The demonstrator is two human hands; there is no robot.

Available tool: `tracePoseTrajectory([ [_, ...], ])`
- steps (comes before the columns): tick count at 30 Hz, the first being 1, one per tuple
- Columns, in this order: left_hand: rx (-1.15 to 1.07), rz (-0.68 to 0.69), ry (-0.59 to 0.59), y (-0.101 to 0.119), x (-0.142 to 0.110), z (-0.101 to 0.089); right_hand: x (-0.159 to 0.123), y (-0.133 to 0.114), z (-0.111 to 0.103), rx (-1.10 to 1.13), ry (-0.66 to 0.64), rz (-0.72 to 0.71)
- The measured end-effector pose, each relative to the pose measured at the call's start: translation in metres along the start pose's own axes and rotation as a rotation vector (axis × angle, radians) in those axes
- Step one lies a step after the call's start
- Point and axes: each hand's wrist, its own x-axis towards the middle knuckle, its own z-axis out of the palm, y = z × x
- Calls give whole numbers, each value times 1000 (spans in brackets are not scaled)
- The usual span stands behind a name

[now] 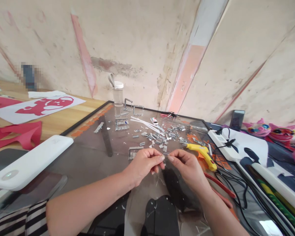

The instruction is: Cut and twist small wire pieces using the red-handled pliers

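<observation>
Left hand: the left hand (144,164) sits at lower centre of the frame, its thumb and forefinger pressed together on one end of a thin sliver (166,153).
Right hand: the right hand (186,167) sits just right of it, fingertips pinched on the other end of the same sliver; the two hands nearly touch.
Thin sliver: tiny and pale, held just above the table between both hands; what it is made of cannot be told.
Table: a dark glossy table (88,157) with a black rim fills the middle of the frame.
Metal scraps: a scatter of small grey metal scraps (162,134) lies just above the hands.
Glue gun: a yellow glue gun (203,154) lies right of the right hand, close by.
Power strip: a white power strip (222,141) lies further right with black cords.
Jar: a clear jar (118,95) with a white lid stands at the table's far edge, upper centre.
Power bank: a white power bank (29,164) lies at lower left.
Paper cut-out: a red paper cut-out (45,105) on a white sheet lies at upper left.
</observation>
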Motion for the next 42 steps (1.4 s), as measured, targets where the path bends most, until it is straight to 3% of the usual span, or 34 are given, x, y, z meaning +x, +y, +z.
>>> tracePoseTrajectory([
  [4,-222,-85,-36,2,4,-6,0,0,-5,4,-28,-113],
  [8,-417,-187,-101,4,8,-11,-1,-1,-8,-292,168,-452],
  [12,-498,-264,-182,5,7,-12,-2,-2,-11,-547,196,-735],
  [20,-548,-353,-343,7,5,-14,-7,-7,-18,-771,175,-862],
  [28,-335,-241,-243,7,3,-8,-10,-13,-19,-789,124,-849],
  [32,-294,-235,-236,7,3,-8,-9,-12,-15,-690,102,-816],
  [38,-141,-117,-149,10,0,-5,-7,-16,-7,-399,79,-526],
  [42,96,63,-74,13,-4,-2,-7,-16,-4,-272,63,-293],
])
